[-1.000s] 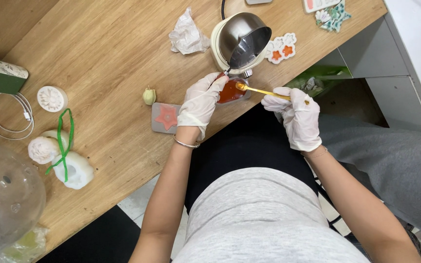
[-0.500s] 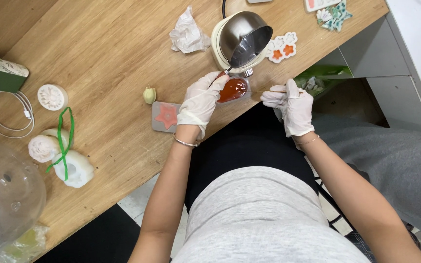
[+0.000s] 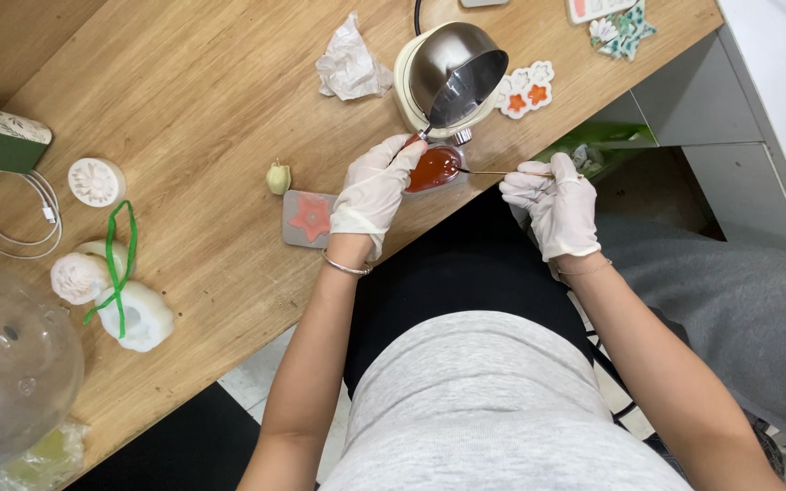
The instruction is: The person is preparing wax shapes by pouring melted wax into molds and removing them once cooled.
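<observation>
Both my hands wear white gloves. My left hand (image 3: 373, 189) grips a small clear cup of orange-red liquid (image 3: 433, 168) at the wooden table's front edge (image 3: 229, 282). My right hand (image 3: 557, 202) pinches a thin metal stick (image 3: 488, 172) whose tip reaches into the cup. Just behind the cup sits a round cream-coloured pot with a steel bowl (image 3: 452, 71). A grey square mould with a pink star shape (image 3: 309, 218) lies left of my left hand.
On the table lie a crumpled tissue (image 3: 350, 62), a small yellowish bud shape (image 3: 278, 177), flower-shaped pieces (image 3: 525, 91), white flower moulds with a green band (image 3: 115, 282), a white cable (image 3: 6, 218), a green box (image 3: 2, 141) and a glass dome (image 3: 6, 364). Grey drawers (image 3: 739, 127) stand at right.
My right hand pulled the stick away from the cup, then brought it back; now its tip is in the orange liquid. The left hand kept holding the cup.
</observation>
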